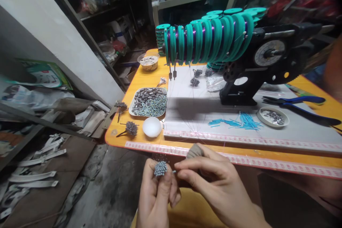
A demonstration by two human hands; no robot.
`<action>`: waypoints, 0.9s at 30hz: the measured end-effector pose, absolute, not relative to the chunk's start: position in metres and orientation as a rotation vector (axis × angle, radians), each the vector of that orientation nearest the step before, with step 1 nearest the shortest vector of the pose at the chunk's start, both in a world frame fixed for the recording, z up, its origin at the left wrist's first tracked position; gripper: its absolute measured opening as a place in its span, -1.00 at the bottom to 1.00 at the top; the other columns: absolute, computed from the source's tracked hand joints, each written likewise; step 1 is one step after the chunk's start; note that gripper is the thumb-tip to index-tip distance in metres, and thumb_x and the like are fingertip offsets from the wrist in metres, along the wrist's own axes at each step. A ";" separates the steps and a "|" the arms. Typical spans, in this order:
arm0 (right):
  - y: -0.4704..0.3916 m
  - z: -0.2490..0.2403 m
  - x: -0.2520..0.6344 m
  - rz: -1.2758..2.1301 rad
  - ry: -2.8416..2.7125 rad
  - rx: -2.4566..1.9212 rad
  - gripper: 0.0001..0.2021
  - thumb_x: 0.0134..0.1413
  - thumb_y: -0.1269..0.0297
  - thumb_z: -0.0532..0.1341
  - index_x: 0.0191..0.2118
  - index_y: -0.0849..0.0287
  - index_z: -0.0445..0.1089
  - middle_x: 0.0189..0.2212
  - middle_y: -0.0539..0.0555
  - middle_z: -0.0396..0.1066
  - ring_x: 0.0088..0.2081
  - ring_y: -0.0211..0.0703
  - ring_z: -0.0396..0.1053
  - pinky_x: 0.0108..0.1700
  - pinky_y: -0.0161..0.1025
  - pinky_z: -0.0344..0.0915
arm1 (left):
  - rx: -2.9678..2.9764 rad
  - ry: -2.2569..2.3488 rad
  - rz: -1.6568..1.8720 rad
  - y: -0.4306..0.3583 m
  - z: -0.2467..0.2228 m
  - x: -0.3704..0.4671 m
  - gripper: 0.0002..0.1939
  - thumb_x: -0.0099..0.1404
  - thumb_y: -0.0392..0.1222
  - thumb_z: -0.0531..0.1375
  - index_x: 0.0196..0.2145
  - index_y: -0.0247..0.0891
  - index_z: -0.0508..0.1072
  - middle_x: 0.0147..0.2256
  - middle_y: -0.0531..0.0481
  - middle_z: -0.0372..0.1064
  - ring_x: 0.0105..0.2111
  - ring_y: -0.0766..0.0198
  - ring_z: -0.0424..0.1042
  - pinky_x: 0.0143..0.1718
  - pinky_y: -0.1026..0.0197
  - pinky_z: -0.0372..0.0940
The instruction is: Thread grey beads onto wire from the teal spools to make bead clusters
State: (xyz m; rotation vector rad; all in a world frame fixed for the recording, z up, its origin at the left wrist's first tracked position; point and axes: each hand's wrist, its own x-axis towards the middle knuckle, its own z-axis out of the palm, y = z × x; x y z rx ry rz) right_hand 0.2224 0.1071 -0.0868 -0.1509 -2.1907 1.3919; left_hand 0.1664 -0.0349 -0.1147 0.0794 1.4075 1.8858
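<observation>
My left hand is closed around a bundle of thin blue-grey rods, whose round ends face up toward me. Close on its right, my right hand pinches a small blue-grey rod between thumb and forefinger; its tip shows beside the bundle. A grey finger cover wraps one of the right fingers. Both hands are just in front of the table's near edge, below a pink-and-white measuring tape. Whether the pinched rod touches the bundle, I cannot tell.
On the yellow table stand a tray of small parts, a white domed object and clusters of dark pieces. A black machine carries green spools. Blue tubes, a dish and pliers lie right.
</observation>
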 end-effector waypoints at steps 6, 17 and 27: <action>0.109 -0.085 0.221 1.503 -2.208 -0.123 -0.86 0.15 0.31 0.24 -0.26 0.08 0.58 -0.42 -0.02 0.24 -0.35 -0.85 0.24 -0.30 -0.90 0.22 | -0.162 1.468 1.873 -0.024 -0.089 0.175 -0.25 0.02 0.24 0.32 -0.36 -0.29 -0.14 -0.61 0.24 -0.03 -0.62 0.71 0.07 -0.51 0.54 0.10; 0.108 -0.087 0.223 1.176 -2.216 0.021 -0.85 0.02 0.53 0.20 -0.52 0.41 0.43 -0.52 0.03 0.11 -0.38 -0.78 0.03 -0.32 -0.73 -0.06 | -0.011 1.669 2.200 -0.034 -0.101 0.155 -0.40 0.18 0.08 0.24 -0.40 -0.30 -0.15 -0.66 0.23 -0.07 -0.66 0.64 0.10 -0.59 0.53 0.07; 0.117 -0.074 0.226 1.099 -2.253 -0.002 -0.89 0.12 0.50 0.20 -0.32 0.32 0.50 -0.43 -0.01 0.20 -0.36 -0.82 0.08 -0.31 -0.77 0.01 | 0.082 1.660 1.976 -0.049 -0.101 0.147 -0.57 0.19 -0.01 0.23 -0.20 -0.32 0.13 -0.23 0.00 0.28 -0.34 0.56 0.37 -0.34 0.43 0.37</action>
